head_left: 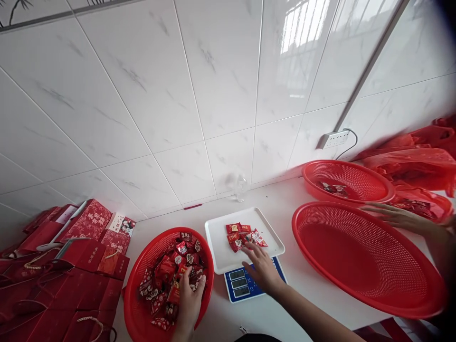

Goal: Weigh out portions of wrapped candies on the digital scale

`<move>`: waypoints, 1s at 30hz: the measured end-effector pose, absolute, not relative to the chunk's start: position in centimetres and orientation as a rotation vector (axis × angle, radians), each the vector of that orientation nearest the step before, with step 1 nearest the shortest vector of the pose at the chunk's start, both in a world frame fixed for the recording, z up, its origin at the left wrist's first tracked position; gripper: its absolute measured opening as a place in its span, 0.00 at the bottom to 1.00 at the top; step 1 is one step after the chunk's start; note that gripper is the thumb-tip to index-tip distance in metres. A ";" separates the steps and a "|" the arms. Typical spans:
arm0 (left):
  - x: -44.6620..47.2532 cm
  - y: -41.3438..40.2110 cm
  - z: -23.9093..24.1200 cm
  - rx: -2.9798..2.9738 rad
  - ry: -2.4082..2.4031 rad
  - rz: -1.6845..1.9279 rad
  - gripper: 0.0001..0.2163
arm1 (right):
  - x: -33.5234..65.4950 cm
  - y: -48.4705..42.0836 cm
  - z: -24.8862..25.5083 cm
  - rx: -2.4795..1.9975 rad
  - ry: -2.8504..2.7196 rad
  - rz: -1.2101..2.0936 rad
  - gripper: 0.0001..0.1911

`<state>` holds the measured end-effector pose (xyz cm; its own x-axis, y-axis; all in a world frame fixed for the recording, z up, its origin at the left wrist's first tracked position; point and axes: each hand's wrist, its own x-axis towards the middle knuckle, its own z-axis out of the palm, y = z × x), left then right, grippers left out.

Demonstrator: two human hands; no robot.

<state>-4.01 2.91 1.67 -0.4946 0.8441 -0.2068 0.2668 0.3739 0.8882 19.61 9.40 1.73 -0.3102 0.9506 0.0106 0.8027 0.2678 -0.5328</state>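
Observation:
My left hand (pixel 190 304) reaches into a round red plastic basket (pixel 133 304) heaped with small wrapped candies (pixel 166 270). Its thumb and forefinger are apart, among the wrappers; the other fingertips are partly hidden. My right hand (pixel 263 270) hovers at the front edge of a white tray (pixel 219 242), fingers spread, with fingertips close to several red candy packets (pixel 240 236). I cannot tell whether the fingertips touch them. Under the tray is a digital scale with a blue panel (pixel 231 289) and three small displays.
Red gift boxes (pixel 85 256) with rope handles are stacked at left. A large red basket (pixel 356 256) and another red basket (pixel 381 185) stand at right. Another person's hand (pixel 402 216) reaches there, near red plastic bags (pixel 416 164). A clear container (pixel 241 187) stands by the tiled wall.

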 end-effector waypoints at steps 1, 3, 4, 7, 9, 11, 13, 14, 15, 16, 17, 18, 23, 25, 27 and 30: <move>-4.6 2.8 0.9 1.098 2.061 1.070 0.31 | 20.2 10.4 1.1 -1.685 -2.218 0.563 0.23; -5.2 2.2 -0.7 1.315 2.128 0.965 0.33 | 20.7 12.4 0.2 -1.797 -2.239 0.484 0.28; -5.2 1.9 -1.4 1.390 2.117 0.902 0.33 | 20.7 13.3 -0.1 -1.824 -2.261 0.472 0.30; -4.5 0.9 -3.1 1.528 2.024 0.687 0.32 | 19.9 15.6 -0.6 -1.834 -2.356 0.503 0.35; -4.1 0.7 -3.6 1.571 1.956 0.531 0.34 | 19.1 16.7 -0.7 -1.796 -2.417 0.523 0.37; -4.1 0.7 -3.8 1.594 1.888 0.434 0.35 | 18.5 17.3 -0.8 -1.751 -2.449 0.521 0.37; -4.2 0.9 -3.8 1.593 1.837 0.406 0.34 | 18.2 17.5 -1.0 -1.710 -2.454 0.497 0.34; -4.3 1.0 -3.8 1.579 1.827 0.399 0.34 | 18.2 17.5 -1.0 -1.694 -2.449 0.481 0.32; -4.4 1.0 -3.8 1.559 1.832 0.387 0.33 | 18.2 17.4 -1.1 -1.675 -2.443 0.464 0.29; -4.4 1.1 -3.8 1.538 1.848 0.358 0.33 | 18.3 17.4 -1.2 -1.657 -2.436 0.447 0.26; -4.3 1.2 -3.7 1.524 1.871 0.313 0.33 | 18.3 17.4 -1.2 -1.642 -2.426 0.432 0.23; -4.2 1.2 -3.7 1.521 1.896 0.254 0.33 | 18.4 17.4 -1.3 -1.631 -2.413 0.421 0.20; -3.7 1.5 -2.9 1.581 1.910 -0.039 0.32 | 18.8 17.7 -1.6 -1.586 -2.315 0.408 0.14; -3.6 1.6 -2.6 1.585 1.916 -0.042 0.32 | 19.1 17.7 -1.7 -1.556 -2.254 0.407 0.12; -3.6 1.6 -2.5 1.580 1.932 -0.022 0.32 | 19.7 17.7 -1.7 -1.525 -2.173 0.402 0.12; -3.6 1.6 -2.4 1.556 1.936 -0.031 0.31 | 21.3 17.5 -1.1 -1.480 -2.028 0.386 0.15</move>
<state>-3.55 1.63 -2.40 -0.0881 0.8669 -0.4906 0.8824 0.2964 0.3654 21.33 17.53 -1.10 -0.2049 0.9349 0.2899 0.7629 0.3381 -0.5511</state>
